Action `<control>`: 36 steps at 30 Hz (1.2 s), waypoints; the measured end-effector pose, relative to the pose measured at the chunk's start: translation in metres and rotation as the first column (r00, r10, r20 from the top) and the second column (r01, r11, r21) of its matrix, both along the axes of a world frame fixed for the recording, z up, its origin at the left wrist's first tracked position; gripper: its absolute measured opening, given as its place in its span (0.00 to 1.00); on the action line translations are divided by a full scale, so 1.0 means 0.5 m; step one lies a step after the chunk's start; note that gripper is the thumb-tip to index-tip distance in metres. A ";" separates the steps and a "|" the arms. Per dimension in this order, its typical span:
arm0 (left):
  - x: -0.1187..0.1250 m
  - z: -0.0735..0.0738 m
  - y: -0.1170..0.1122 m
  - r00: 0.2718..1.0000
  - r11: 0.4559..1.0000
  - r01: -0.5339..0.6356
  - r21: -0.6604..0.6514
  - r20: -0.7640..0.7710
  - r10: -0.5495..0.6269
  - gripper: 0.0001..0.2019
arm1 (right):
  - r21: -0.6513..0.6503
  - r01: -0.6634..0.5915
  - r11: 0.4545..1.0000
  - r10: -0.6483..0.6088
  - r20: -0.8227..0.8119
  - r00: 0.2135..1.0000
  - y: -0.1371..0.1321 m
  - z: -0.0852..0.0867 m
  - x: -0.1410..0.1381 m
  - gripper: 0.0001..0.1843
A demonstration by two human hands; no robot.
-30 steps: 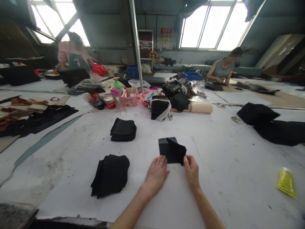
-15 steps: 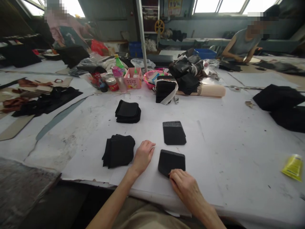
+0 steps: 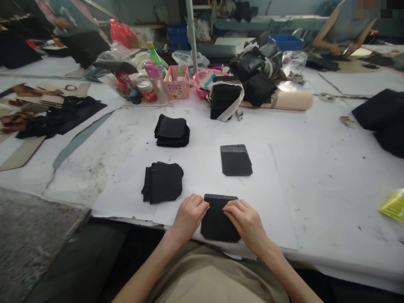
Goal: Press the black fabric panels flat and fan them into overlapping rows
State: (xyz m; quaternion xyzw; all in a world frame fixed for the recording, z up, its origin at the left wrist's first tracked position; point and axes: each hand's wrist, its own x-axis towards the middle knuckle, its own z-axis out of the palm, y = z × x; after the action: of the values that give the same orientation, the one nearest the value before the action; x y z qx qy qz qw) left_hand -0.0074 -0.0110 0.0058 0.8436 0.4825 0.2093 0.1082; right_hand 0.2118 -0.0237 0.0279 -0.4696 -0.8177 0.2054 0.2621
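A flat black fabric piece [image 3: 217,221] lies at the near edge of the white table [image 3: 315,176]. My left hand [image 3: 188,214] rests on its left edge with curled fingers. My right hand [image 3: 246,219] lies on its right half, fingers pressed down on the cloth. Another single black piece [image 3: 235,160] lies a little farther away. To the left sit two stacks of black pieces, a near stack [image 3: 162,182] and a far stack [image 3: 172,131].
Bottles, a red can and a pink box [image 3: 177,78] crowd the table's far middle, beside a banded black bundle [image 3: 224,100] and a beige roll [image 3: 292,101]. Black cloth [image 3: 383,115] lies at right, a yellow packet [image 3: 393,204] near it. Other people work at the back.
My right hand drew one black piece off the pile towards the near table edge. My left hand came onto its left edge. The view tilted down.
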 end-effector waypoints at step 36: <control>0.005 0.003 0.057 0.958 0.969 0.233 0.081 -0.188 -0.215 0.07 | 0.110 -0.109 0.988 0.103 0.054 0.993 0.078 -0.061 0.022 0.12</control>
State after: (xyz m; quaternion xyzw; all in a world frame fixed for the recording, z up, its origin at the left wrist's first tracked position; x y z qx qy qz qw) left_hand -0.0049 0.0173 0.0072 0.9126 0.3802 0.1440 0.0444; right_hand 0.2228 0.0153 -0.0026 -0.4146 -0.8579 0.1610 0.2573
